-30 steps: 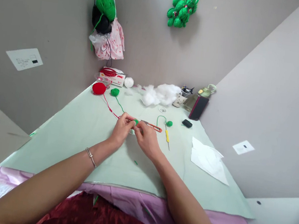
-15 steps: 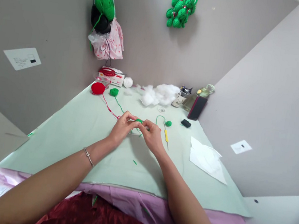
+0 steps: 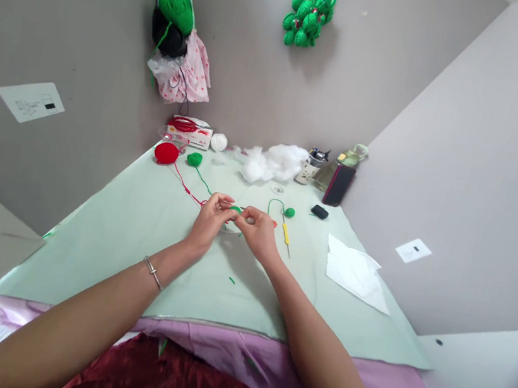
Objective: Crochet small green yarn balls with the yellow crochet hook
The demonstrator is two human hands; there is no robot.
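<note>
Over the middle of the table, my left hand pinches a small green crochet piece between thumb and fingers. My right hand is closed at the right edge of the same piece, thumb and forefinger together against it. The fingers cover most of the piece, and its shape is hard to make out. Under the hands, a round white rim partly shows on the table. To the right lie a yellow-handled crochet hook and a small green ball with a yarn tail.
Red yarn and green yarn sit at the back left. White stuffing, a pen cup and a phone line the back. White sheets lie right. Green crocheted pieces hang on the wall.
My right fingertips have shifted slightly on the green piece, and the hands have parted a little. The whole view has moved slightly; the things on the table stay in place.
</note>
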